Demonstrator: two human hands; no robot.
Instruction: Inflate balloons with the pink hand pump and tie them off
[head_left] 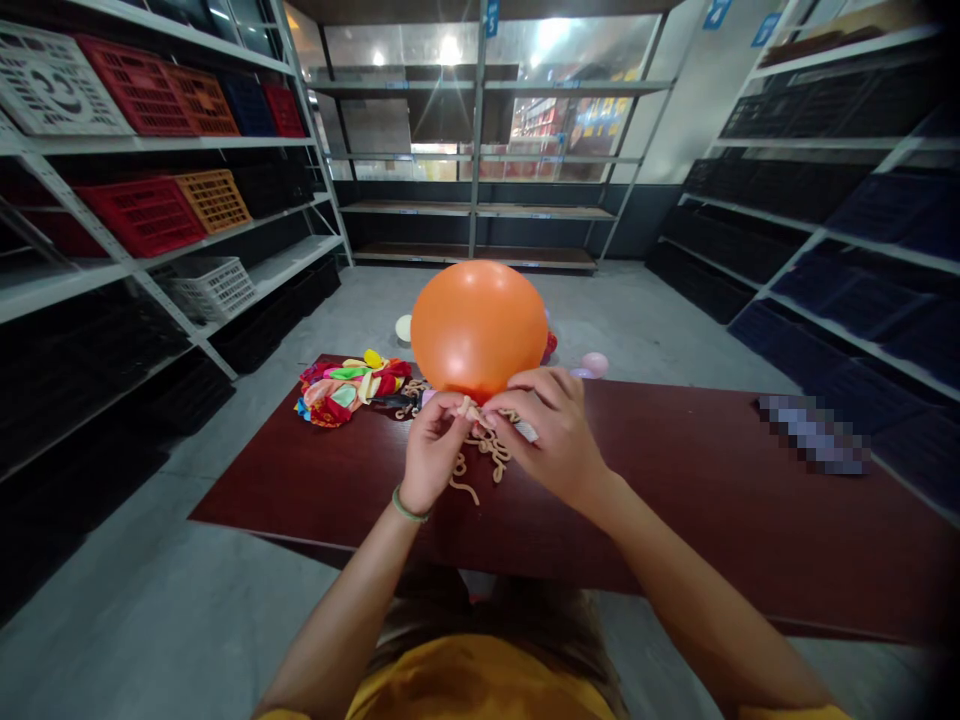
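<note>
An inflated orange balloon (478, 325) is held up over the dark red table (675, 500). My left hand (431, 450) and my right hand (555, 430) are both pinched at its neck, just under the balloon. A curly beige string (480, 455) hangs from my fingers down to the tabletop. A green band circles my left wrist.
A heap of flat coloured balloons (345, 388) lies on the table's far left. Small inflated balloons (596, 362) sit on the floor beyond the table. Shelves with red, orange and white crates (142, 210) line the left; dark shelving (825, 230) lines the right.
</note>
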